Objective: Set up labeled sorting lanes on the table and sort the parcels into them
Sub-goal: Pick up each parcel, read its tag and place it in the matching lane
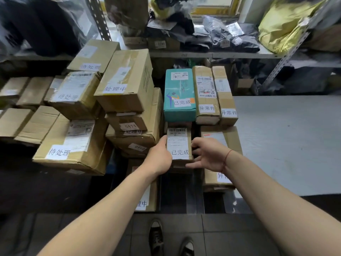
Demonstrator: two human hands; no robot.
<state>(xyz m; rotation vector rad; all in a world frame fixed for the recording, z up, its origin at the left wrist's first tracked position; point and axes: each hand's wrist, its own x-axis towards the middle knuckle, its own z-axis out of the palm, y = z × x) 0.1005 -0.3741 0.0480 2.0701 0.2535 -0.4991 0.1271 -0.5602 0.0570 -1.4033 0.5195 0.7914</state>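
Left hand (160, 157) grips a small rectangular cardboard parcel (179, 145); right hand (206, 154) alongside.

Far side: metal shelf (212, 54) with a perforated upright (99, 19) on the left and a slanted perforated brace (287, 54) on the right. On the shelf: grey and black poly mailer bags (219, 36) in a heap at centre, yellow bag (284, 24) far right, clear plastic over dark stuff (46, 23) far left. Lower shelf level is dark, more bags there, details unclear. Near edge: dark tiled floor (230, 235), two dark sneakers (156, 237), toes pointing toward the tabletop.
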